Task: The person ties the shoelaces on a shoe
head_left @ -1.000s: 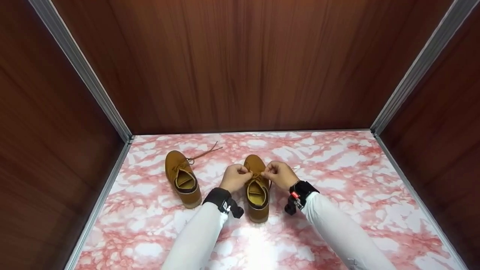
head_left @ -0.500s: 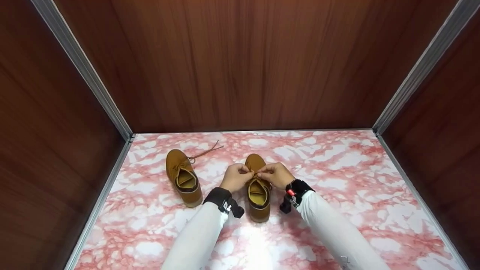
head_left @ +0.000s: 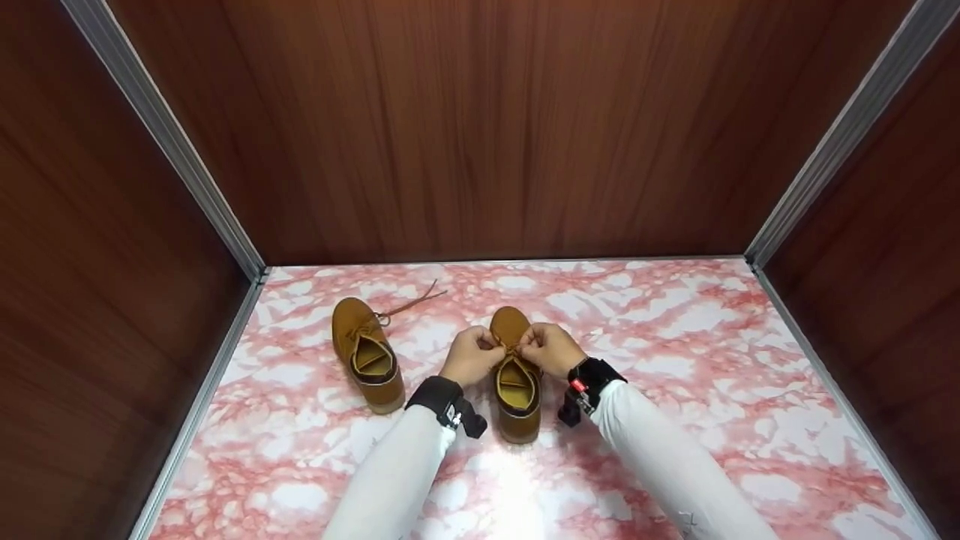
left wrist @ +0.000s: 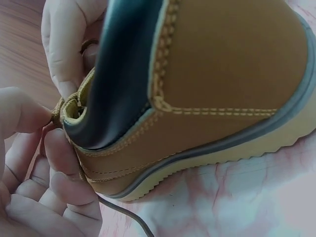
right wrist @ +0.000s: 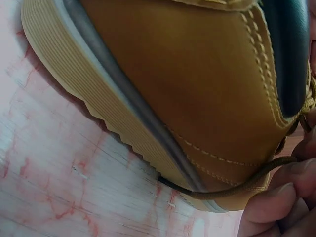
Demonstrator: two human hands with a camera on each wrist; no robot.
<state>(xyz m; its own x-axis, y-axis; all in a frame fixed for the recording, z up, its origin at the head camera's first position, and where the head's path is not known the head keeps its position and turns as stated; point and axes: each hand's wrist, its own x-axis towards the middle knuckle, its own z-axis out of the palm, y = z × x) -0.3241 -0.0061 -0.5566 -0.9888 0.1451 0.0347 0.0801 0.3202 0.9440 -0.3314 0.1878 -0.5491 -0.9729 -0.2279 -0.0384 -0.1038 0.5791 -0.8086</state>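
Observation:
A tan lace-up shoe [head_left: 519,429] stands upright, toe pointing away, between my hands in the head view. My left hand [head_left: 471,357] pinches the shoelace [left wrist: 55,116] at the top of the lacing, with thumb and fingertip meeting there in the left wrist view. From the other side, my right hand [head_left: 555,351] pinches the lace too. In the right wrist view a loose lace end [right wrist: 227,191] runs from those fingers along the shoe's side to a dark tip. The fingers partly hide the knot area.
The matching tan shoe [head_left: 381,394] stands to the left, its tied lace [head_left: 411,305] trailing right across the marbled pink-and-white surface [head_left: 675,435]. Brown wood-grain panels [head_left: 480,135] with grey metal corner strips enclose the back and sides.
My right hand has shifted slightly left, closer to the left hand over the lacing; its fingers now curl in more. The left hand and both shoes stay nearly in place.

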